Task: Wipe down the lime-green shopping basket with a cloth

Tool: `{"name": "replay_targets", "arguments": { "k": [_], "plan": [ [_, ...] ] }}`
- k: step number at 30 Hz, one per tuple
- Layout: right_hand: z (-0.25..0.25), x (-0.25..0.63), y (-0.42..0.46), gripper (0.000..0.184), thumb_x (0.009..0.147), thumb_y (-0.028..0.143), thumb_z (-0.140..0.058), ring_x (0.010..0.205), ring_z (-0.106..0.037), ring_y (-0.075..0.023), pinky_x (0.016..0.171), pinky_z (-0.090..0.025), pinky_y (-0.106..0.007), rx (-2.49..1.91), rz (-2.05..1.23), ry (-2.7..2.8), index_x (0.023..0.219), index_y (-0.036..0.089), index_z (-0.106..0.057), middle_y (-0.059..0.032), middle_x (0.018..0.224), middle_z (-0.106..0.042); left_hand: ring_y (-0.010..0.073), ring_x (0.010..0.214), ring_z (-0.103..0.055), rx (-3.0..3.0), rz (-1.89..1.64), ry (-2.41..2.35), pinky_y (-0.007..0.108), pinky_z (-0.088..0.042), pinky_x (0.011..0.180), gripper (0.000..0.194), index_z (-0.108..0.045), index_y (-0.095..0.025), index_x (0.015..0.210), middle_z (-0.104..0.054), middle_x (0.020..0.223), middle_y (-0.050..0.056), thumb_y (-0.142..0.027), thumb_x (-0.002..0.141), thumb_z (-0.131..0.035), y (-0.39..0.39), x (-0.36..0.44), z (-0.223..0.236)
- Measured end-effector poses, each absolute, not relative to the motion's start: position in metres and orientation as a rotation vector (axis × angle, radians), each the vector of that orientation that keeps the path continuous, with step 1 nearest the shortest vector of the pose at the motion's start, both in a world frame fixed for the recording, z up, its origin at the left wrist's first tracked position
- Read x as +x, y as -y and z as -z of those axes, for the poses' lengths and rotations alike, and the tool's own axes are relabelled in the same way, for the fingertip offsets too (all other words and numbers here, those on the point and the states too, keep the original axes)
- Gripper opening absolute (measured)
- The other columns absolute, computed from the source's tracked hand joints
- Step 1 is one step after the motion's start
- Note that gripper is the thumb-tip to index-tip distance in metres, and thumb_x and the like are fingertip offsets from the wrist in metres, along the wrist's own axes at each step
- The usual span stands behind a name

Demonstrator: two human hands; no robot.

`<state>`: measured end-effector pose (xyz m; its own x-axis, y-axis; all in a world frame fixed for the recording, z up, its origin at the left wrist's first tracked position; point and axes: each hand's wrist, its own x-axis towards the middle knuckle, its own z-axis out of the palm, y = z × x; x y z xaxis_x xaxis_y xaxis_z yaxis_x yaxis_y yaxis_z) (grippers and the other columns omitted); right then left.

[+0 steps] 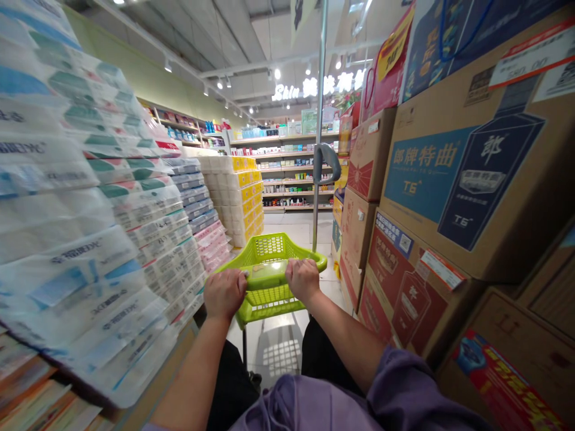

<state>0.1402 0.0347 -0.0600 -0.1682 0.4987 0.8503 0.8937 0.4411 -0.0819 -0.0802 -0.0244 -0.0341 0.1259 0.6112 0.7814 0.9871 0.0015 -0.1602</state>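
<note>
A lime-green plastic shopping cart (265, 297) stands straight in front of me, its perforated basket open at the top. My left hand (225, 292) is closed around the left part of its handle (267, 272). On the right part of the same handle, my right hand (303, 279) is wrapped in a fist. Between the two hands the handle's broad middle shows. Part of the basket's inside is hidden behind the handle. Light falling through the basket makes a grid pattern on the floor below.
Tall stacks of wrapped tissue packs (90, 251) line the left side, with yellow-and-white paper packs (242, 197) beyond. Cardboard liquor cartons (471, 155) rise close on the right. A metal pole (320, 108) with a grey handle stands ahead. Stocked shelves (291, 170) cross the back. Pale tiles (291, 224) cover the floor.
</note>
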Motion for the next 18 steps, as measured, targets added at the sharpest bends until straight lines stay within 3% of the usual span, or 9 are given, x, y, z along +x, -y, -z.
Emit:
{"name": "replay_targets", "arguments": {
  "k": [5, 11, 18],
  "plan": [
    [0.061, 0.140, -0.037, 0.023, 0.091, 0.024, -0.042, 0.068, -0.055, -0.0183, 0.076, -0.030, -0.034, -1.185, 0.559, 1.850, 0.089, 0.016, -0.063, -0.0041, 0.071, -0.065, 0.0234, 0.079, -0.058, -1.601, 0.742, 1.547, 0.038, -0.035, 0.083, 0.030, -0.061, -0.020, 0.078, -0.066, 0.075, 0.005, -0.030, 0.089, -0.035, 0.026, -0.111, 0.041],
    [0.059, 0.132, -0.034, 0.021, 0.091, 0.023, -0.043, 0.068, -0.055, -0.0190, 0.076, -0.029, -0.035, -1.255, 0.525, 1.801, 0.082, 0.017, -0.061, -0.0035, 0.069, -0.063, 0.0242, 0.077, -0.056, -1.474, 0.829, 1.650, 0.038, -0.036, 0.079, 0.031, -0.059, -0.020, 0.073, -0.064, 0.073, 0.007, -0.027, 0.089, -0.033, 0.021, -0.097, 0.042],
    [0.056, 0.120, -0.026, 0.020, 0.092, 0.025, -0.043, 0.071, -0.057, -0.0210, 0.076, -0.030, -0.036, -1.337, 0.502, 1.809, 0.085, 0.017, -0.060, -0.0054, 0.073, -0.065, 0.0253, 0.080, -0.057, -1.576, 0.811, 1.680, 0.038, -0.037, 0.078, 0.032, -0.064, -0.017, 0.089, -0.066, 0.084, 0.008, -0.033, 0.091, -0.036, 0.015, -0.052, 0.041]
  ]
}}
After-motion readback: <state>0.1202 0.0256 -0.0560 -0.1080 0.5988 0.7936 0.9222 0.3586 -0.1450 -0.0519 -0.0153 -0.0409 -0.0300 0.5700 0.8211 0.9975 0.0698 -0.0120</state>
